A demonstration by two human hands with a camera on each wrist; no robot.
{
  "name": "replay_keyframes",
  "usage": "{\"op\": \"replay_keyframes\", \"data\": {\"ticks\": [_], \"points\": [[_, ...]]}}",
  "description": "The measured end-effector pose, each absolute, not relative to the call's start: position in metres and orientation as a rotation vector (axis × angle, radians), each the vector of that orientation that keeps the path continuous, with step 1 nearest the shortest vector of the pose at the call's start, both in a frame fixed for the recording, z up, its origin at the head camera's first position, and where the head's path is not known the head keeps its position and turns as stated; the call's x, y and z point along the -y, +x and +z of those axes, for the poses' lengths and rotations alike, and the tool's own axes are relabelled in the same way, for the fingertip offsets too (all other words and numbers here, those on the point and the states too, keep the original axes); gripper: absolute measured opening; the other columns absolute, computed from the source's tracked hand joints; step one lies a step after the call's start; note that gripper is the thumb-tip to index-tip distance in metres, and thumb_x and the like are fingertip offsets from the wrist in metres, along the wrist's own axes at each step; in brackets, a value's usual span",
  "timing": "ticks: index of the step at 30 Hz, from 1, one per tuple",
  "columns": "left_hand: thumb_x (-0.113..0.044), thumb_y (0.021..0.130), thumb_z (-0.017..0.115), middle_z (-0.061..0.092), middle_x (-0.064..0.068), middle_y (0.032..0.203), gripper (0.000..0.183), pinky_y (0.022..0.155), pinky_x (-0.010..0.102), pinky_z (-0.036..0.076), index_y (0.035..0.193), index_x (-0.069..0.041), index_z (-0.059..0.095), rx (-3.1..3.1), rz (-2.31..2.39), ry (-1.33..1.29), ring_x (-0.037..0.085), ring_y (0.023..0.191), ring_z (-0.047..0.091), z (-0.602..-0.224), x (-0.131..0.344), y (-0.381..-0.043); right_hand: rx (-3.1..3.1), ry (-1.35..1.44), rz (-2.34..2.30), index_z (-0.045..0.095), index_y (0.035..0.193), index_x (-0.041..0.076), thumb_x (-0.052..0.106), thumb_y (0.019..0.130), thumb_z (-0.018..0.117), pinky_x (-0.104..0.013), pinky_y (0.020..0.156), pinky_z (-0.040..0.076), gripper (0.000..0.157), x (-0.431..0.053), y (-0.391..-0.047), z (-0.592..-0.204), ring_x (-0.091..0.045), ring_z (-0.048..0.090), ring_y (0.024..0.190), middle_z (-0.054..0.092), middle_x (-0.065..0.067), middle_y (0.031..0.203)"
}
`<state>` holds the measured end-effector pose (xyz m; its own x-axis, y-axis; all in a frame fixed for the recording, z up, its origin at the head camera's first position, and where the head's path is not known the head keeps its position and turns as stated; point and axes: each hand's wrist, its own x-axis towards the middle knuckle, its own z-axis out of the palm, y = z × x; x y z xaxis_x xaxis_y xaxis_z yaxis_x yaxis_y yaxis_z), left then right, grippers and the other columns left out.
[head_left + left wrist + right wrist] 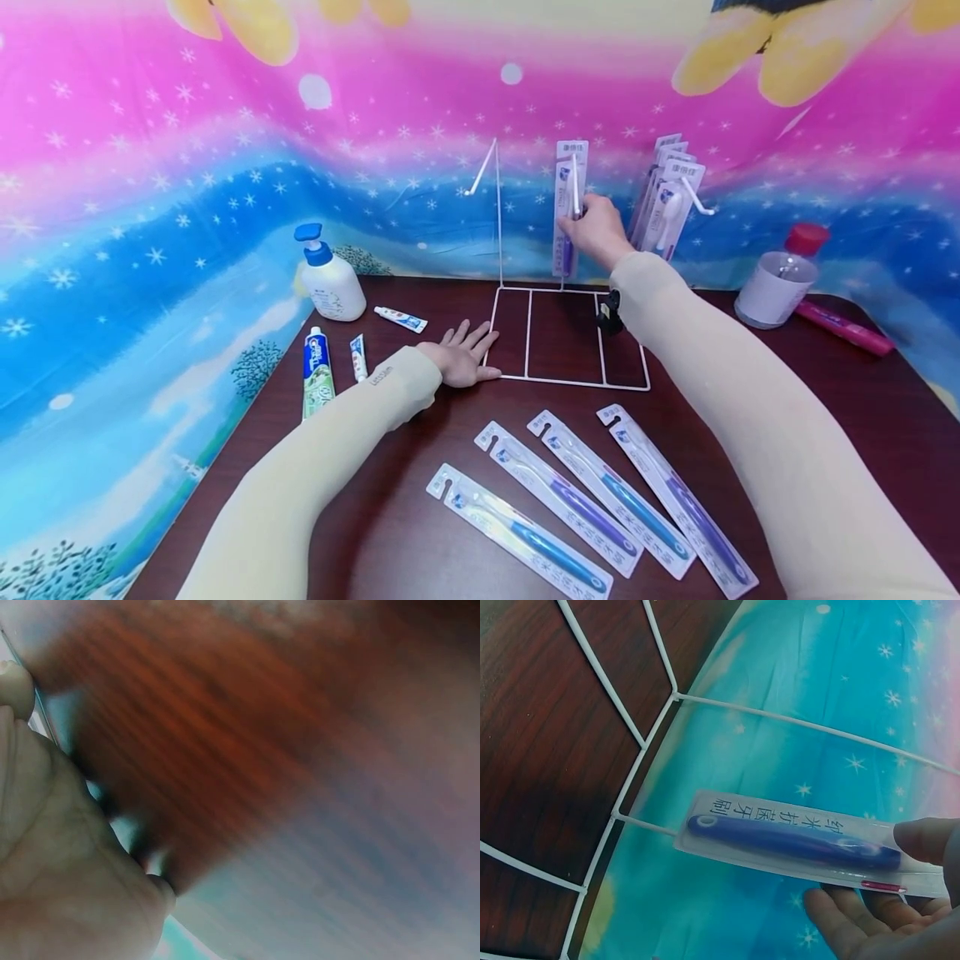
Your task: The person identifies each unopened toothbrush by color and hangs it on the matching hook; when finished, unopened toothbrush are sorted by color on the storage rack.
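My right hand (597,230) pinches a packaged toothbrush (561,242) at the middle hook (575,185) of a white wire rack (527,333). In the right wrist view, thumb and fingers grip the clear pack with its purple-blue handle (795,844); the pack hangs upright in the head view. Whether a second pack hangs behind it, I cannot tell. My left hand (463,358) rests with spread fingers on the table, touching the left side of the rack's base. Several packaged toothbrushes (672,212) hang on the right hook. The left hook (482,169) holds nothing.
Four-sided dark table (405,450) bears several toothbrush packs (525,533) in front. At left stand a pump bottle (335,287), a toothpaste tube (317,371) and two small tubes (401,318). A red-capped bottle (776,283) and a pink case (843,327) sit at right.
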<state>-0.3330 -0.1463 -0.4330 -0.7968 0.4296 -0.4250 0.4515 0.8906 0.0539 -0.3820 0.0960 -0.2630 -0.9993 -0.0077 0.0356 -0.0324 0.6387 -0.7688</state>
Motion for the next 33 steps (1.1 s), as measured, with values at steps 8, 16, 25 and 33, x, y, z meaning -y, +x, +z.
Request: {"op": "replay_keyframes", "data": {"ticks": [8,16,25,33], "points": [[-0.069,0.087,0.025,-0.020,-0.007,0.150,0.080,0.109,0.044,-0.003,0.146,-0.030,-0.011,-2.618,-0.058,0.632,0.027,0.134,-0.020,-0.435,0.145,-0.332,2.819,0.048,1.334,0.040,0.134,0.008,0.029,0.093,0.054,-0.042,0.089,0.044,0.048,-0.100,-0.380,-0.262,-0.027,0.054,0.111,0.051,-0.013,0.128],[-0.069,0.087,0.024,-0.017,-0.006,0.152,0.080,0.109,0.043,-0.002,0.147,-0.028,-0.008,-2.630,-0.074,0.640,0.028,0.136,-0.017,-0.429,0.145,-0.327,2.825,0.051,1.319,0.026,0.139,0.014,0.030,0.090,0.057,-0.042,0.086,0.042,0.060,-0.101,-0.368,-0.262,-0.025,0.054,0.102,0.052,-0.011,0.118],[-0.068,0.088,0.026,-0.015,-0.005,0.152,0.080,0.108,0.046,-0.002,0.148,-0.027,-0.007,-2.637,-0.063,0.651,0.030,0.135,-0.018,-0.434,0.147,-0.331,3.056,0.206,0.861,0.012,0.148,0.005,0.044,0.089,0.055,-0.050,0.103,0.024,0.082,-0.115,-0.322,-0.274,-0.034,0.025,0.132,0.024,-0.021,0.145],[-0.067,0.088,0.026,-0.018,-0.006,0.151,0.080,0.108,0.046,-0.004,0.147,-0.027,-0.009,-2.626,-0.052,0.647,0.028,0.135,-0.019,-0.433,0.146,-0.337,3.174,0.570,0.442,0.052,0.126,-0.005,0.031,0.088,0.061,-0.048,0.090,0.040,0.054,-0.146,-0.248,-0.306,-0.034,0.053,0.107,0.058,-0.021,0.116]]}}
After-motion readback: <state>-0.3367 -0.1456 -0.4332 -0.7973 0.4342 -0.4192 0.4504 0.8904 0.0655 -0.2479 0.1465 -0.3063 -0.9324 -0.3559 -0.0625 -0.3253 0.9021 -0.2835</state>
